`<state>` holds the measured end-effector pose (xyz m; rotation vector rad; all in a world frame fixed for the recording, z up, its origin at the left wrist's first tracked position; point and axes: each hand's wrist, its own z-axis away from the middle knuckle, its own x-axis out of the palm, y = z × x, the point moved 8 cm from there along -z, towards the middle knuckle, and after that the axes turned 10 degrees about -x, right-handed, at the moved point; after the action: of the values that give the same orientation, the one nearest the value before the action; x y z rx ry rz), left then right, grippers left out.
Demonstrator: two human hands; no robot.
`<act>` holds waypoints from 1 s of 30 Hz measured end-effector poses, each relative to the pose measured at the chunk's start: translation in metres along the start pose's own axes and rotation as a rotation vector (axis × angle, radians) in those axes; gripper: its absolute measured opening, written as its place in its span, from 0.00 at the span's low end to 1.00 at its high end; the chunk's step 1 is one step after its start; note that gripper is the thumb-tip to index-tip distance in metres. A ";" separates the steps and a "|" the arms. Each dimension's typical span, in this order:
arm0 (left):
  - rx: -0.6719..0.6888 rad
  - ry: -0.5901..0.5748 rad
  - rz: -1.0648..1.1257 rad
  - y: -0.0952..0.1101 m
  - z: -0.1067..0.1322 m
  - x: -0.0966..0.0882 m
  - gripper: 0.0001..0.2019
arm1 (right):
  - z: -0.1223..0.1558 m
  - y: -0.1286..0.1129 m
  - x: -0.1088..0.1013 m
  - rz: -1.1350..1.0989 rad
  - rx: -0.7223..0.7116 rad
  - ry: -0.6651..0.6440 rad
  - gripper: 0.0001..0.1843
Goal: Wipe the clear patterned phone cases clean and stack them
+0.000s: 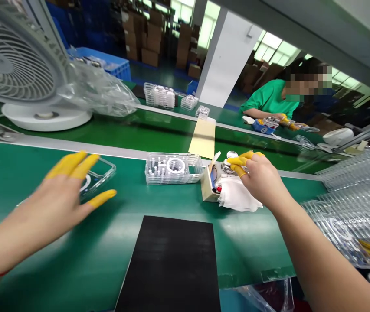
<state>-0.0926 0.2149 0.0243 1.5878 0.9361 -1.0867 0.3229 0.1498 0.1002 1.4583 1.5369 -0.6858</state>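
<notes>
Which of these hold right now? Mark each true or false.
The left hand grips the black mat. False: it is open at a clear plastic case, apart from the mat.
The right hand pinches a small shiny metal part. True.
Both hands wear yellow finger cots. True.
The white fan stands on the near green bench. False: the fan stands on the far bench.
A co-worker in a green shirt works across the line. True.
</notes>
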 end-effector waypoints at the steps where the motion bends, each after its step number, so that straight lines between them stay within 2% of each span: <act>1: 0.050 -0.040 0.030 0.027 -0.008 0.000 0.41 | 0.000 -0.003 0.001 0.004 -0.020 -0.018 0.11; 3: 0.164 -0.118 0.090 0.073 -0.030 0.003 0.49 | 0.000 -0.007 0.003 0.013 -0.052 -0.042 0.11; 5: 0.235 -0.235 0.097 0.102 -0.055 0.013 0.53 | -0.001 -0.007 0.004 0.020 -0.073 -0.049 0.11; 8: 0.266 -0.336 0.095 0.118 -0.084 0.018 0.51 | -0.004 -0.005 0.003 0.020 -0.083 -0.036 0.12; 10: 0.254 -0.329 0.099 0.118 -0.086 0.012 0.49 | -0.001 -0.004 -0.007 0.025 -0.064 0.000 0.12; 12: 0.228 -0.267 0.113 0.113 -0.068 0.003 0.49 | 0.012 -0.005 -0.028 -0.022 0.011 0.096 0.12; 13: 0.227 -0.232 0.126 0.110 -0.050 0.001 0.50 | 0.022 -0.007 -0.042 -0.069 0.071 0.165 0.12; 14: 0.233 -0.208 0.141 0.107 -0.028 0.001 0.52 | 0.035 -0.010 -0.055 -0.139 0.129 0.235 0.11; 15: 0.294 -0.184 0.185 0.107 -0.001 0.002 0.55 | 0.048 -0.016 -0.065 -0.232 0.178 0.297 0.10; 16: 0.366 -0.206 0.220 0.109 0.029 0.008 0.57 | 0.060 -0.026 -0.071 -0.339 0.189 0.328 0.08; 18: 0.429 -0.255 0.259 0.107 0.081 0.024 0.58 | 0.075 -0.060 -0.067 -0.574 0.087 0.256 0.09; 20: 0.449 -0.276 0.293 0.107 0.118 0.038 0.59 | 0.086 -0.107 -0.048 -0.740 -0.079 0.103 0.11; 22: 0.435 -0.284 0.310 0.107 0.135 0.049 0.60 | 0.094 -0.150 -0.028 -0.731 -0.199 0.011 0.11; 25: 0.394 -0.304 0.330 0.105 0.136 0.058 0.60 | 0.100 -0.194 -0.008 -0.630 -0.271 0.011 0.13; 28: 0.358 -0.312 0.376 0.101 0.131 0.060 0.62 | 0.104 -0.214 -0.002 -0.743 -0.407 -0.053 0.17; 30: 0.361 -0.304 0.400 0.100 0.131 0.061 0.62 | 0.105 -0.208 -0.004 -0.767 -0.472 -0.089 0.18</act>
<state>-0.0088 0.0683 -0.0234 1.7376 0.2103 -1.2048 0.1438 0.0245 0.0190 0.4592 2.0190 -0.7305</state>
